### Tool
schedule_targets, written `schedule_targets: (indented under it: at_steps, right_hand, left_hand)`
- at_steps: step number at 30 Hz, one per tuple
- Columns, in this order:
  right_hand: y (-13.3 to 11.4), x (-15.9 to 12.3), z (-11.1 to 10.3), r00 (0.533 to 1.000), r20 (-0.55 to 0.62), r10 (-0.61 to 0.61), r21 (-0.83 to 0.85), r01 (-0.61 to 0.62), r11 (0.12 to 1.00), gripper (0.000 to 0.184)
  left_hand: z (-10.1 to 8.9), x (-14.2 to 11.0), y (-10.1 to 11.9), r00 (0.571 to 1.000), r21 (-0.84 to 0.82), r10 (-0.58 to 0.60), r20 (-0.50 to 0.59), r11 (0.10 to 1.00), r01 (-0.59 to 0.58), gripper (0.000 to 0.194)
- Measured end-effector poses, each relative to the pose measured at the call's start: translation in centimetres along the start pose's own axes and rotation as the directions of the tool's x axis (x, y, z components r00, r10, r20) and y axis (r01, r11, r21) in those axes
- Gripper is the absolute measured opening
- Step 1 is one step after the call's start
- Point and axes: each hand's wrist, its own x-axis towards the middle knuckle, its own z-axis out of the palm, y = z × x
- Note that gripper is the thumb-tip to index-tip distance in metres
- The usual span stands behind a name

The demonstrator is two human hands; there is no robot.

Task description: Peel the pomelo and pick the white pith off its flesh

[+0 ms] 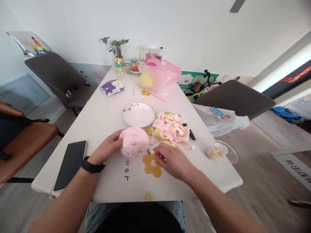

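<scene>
A peeled pomelo [134, 142], pale pink all over, is held just above the table by my left hand [109, 145], which wraps round its left side. My right hand [170, 160] is curled with fingertips pinched together, apart from the pomelo and to its right. Whether a scrap sits in that pinch is too small to make out. Beyond the right hand lies a heap of pomelo peel [171, 127], pink inside and yellow-green outside. A dark-handled knife [191, 132] rests partly beneath the peel's right edge. Behind the pomelo is a white plate [138, 115] with a printed rim.
A phone [70, 165] lies at the left edge. Farther back are a tissue pack [111, 88] and a pink plastic bag [162, 77] around a yellow fruit [146, 80]. A clear cup [222, 152] stands near the right edge, where a white bag [218, 118] hangs.
</scene>
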Motion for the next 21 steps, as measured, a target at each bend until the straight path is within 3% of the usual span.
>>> schedule_targets:
  at_steps: [4, 8, 12, 15, 18, 21]
  right_hand:
    - [2.4, 1.1, -1.9, 0.982, -0.149, 0.120, 0.023, -0.118, 0.993, 0.017]
    - [3.9, 2.3, -2.0, 0.981, -0.121, 0.149, -0.055, -0.157, 0.986, 0.016]
    - [2.9, 2.9, -1.0, 0.967, -0.139, 0.215, -0.119, -0.232, 0.965, 0.021]
    - [0.7, 3.3, -0.2, 0.933, -0.146, 0.329, 0.094, -0.318, 0.943, 0.030]
    - [-1.0, 3.5, 0.5, 0.899, 0.010, 0.439, 0.389, -0.408, 0.826, 0.037]
    - [-1.7, 3.7, 0.8, 0.867, 0.112, 0.486, 0.525, -0.467, 0.711, 0.039]
  left_hand:
    - [-0.1, 0.1, -0.3, 1.000, -0.004, -0.020, -0.020, 1.000, 0.019, 0.065]
    - [-0.2, 0.2, -0.5, 0.997, -0.020, -0.065, -0.049, 0.998, 0.064, 0.065]
    - [-0.1, 0.2, -0.5, 0.995, -0.037, -0.076, -0.067, 0.997, 0.073, 0.063]
    - [-0.1, 0.2, -0.5, 0.996, -0.046, -0.072, -0.058, 0.997, 0.069, 0.062]
    - [0.0, 0.2, -0.5, 0.996, -0.046, -0.067, -0.055, 0.997, 0.064, 0.059]
    - [0.0, 0.2, -0.4, 0.997, -0.031, -0.054, -0.062, 0.998, 0.052, 0.059]
